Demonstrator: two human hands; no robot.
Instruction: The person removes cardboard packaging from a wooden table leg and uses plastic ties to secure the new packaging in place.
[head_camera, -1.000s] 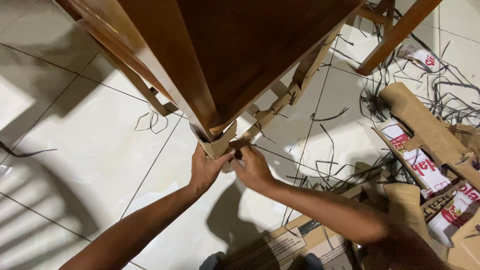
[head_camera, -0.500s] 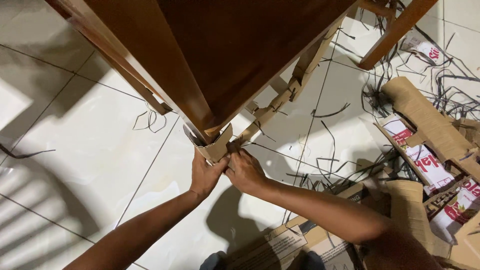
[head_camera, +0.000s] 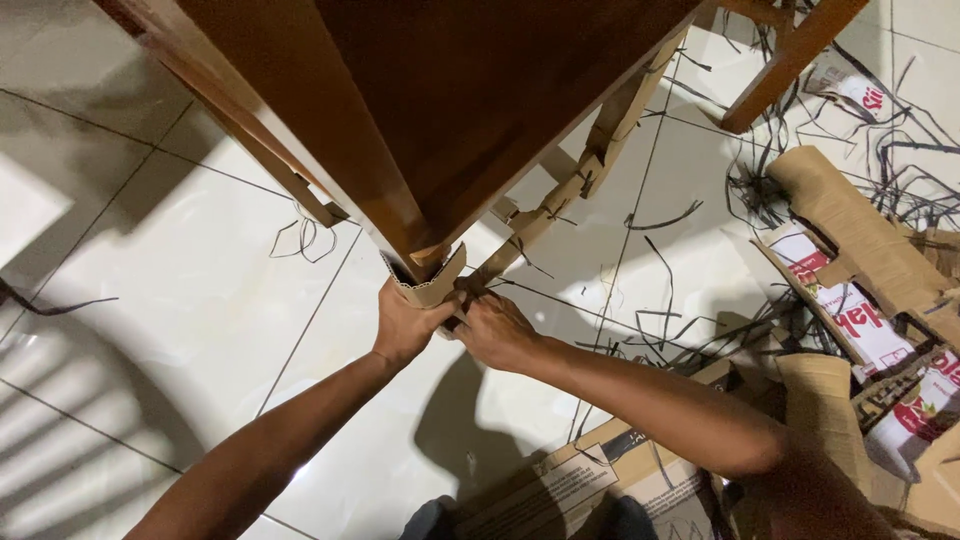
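A dark brown wooden table fills the top of the view, seen from above its corner. Below that corner, a strip of corrugated cardboard wrap clings to the table leg. My left hand grips the cardboard wrap from the left. My right hand pinches the same wrap from the right, fingers closed on its edge. More cardboard wrapping runs along a far leg or rail under the table.
White floor tiles surround the table. Black plastic straps lie scattered to the right. Torn cardboard pieces and printed boxes pile up at the right edge. A flattened carton lies by my knees. Another wooden leg stands top right.
Both hands have stayed on the cardboard wrap at the table leg, shifting slightly left and lower in view. The cardboard flap looks a little more pulled away from the leg.
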